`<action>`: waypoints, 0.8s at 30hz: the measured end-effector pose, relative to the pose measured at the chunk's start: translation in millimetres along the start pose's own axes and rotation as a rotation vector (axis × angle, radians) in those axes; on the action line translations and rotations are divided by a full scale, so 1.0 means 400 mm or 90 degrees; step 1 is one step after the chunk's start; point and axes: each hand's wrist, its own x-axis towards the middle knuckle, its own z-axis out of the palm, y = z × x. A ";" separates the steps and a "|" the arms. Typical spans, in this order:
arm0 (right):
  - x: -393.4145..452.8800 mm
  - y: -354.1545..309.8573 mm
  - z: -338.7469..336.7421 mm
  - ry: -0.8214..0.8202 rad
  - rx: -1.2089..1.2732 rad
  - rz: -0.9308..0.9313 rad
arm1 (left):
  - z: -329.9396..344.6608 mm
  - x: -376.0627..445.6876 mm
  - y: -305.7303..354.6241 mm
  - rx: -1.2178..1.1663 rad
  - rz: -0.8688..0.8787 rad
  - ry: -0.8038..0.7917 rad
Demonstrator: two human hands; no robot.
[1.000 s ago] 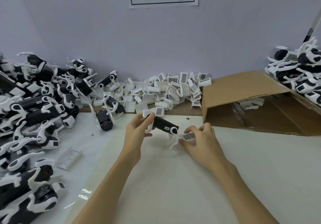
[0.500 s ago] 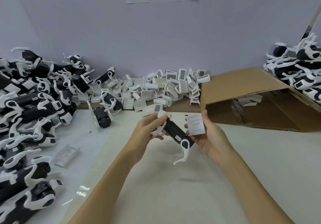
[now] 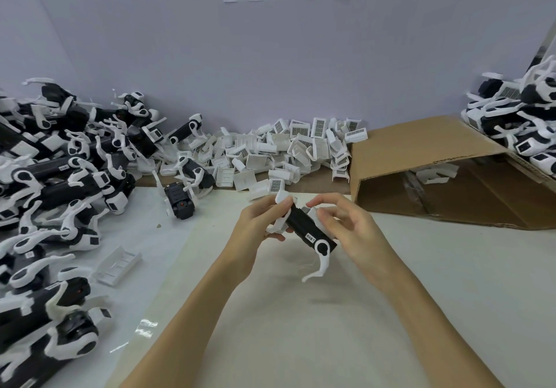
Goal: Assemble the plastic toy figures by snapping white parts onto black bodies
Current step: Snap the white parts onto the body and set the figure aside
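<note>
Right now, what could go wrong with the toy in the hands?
The thin curved white plastic leg sticks out below the black plastic toy body; it might bend or snap if bumped. The small white plastic cover under the right hand could go on crooked. The left hand grips only one end, so the body might twist.

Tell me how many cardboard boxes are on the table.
1: the cardboard box lies on its side at the right, open toward the camera. Others may be hidden out of frame.

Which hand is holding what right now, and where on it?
Left hand grips the black body at its upper end. Right hand pinches a white part against the body's far side.
</note>
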 end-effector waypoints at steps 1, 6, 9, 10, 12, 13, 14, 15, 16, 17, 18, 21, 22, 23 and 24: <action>0.000 0.001 -0.001 -0.003 0.000 0.005 | 0.000 0.000 -0.001 -0.003 -0.001 -0.003; 0.006 0.005 -0.015 -0.020 0.104 0.080 | 0.000 0.002 -0.003 -0.077 -0.023 -0.013; 0.008 0.005 -0.026 -0.069 0.146 0.104 | -0.003 0.003 -0.005 -0.080 -0.019 -0.021; 0.008 0.007 -0.028 -0.071 0.133 0.095 | -0.004 0.004 -0.005 -0.081 -0.018 -0.024; 0.011 0.016 -0.033 -0.027 0.132 0.088 | -0.004 0.004 -0.004 -0.085 -0.015 -0.030; 0.015 0.022 -0.036 0.017 0.140 0.086 | -0.004 0.004 -0.004 -0.087 -0.014 -0.032; 0.018 0.027 -0.039 0.063 0.138 0.080 | -0.004 0.005 -0.004 -0.087 -0.013 -0.033; 0.021 0.031 -0.042 0.100 0.122 0.070 | -0.005 0.005 -0.004 -0.086 -0.014 -0.034; 0.022 0.034 -0.045 0.125 0.100 0.065 | -0.005 0.004 -0.004 -0.083 -0.015 -0.036; 0.021 0.035 -0.047 0.139 0.085 0.064 | -0.006 0.004 -0.005 -0.080 -0.016 -0.037; 0.019 0.036 -0.047 0.144 0.083 0.068 | -0.006 0.004 -0.005 -0.076 -0.019 -0.037; 0.021 0.041 -0.039 0.159 0.130 0.093 | -0.004 0.002 -0.005 -0.063 -0.023 -0.035; 0.023 0.042 -0.037 0.167 0.158 0.104 | -0.003 0.002 -0.004 -0.059 -0.023 -0.035; 0.024 0.044 -0.036 0.171 0.196 0.116 | -0.002 0.002 -0.003 -0.056 -0.023 -0.036; 0.025 0.045 -0.033 0.173 0.243 0.123 | -0.001 0.001 -0.002 -0.054 -0.024 -0.036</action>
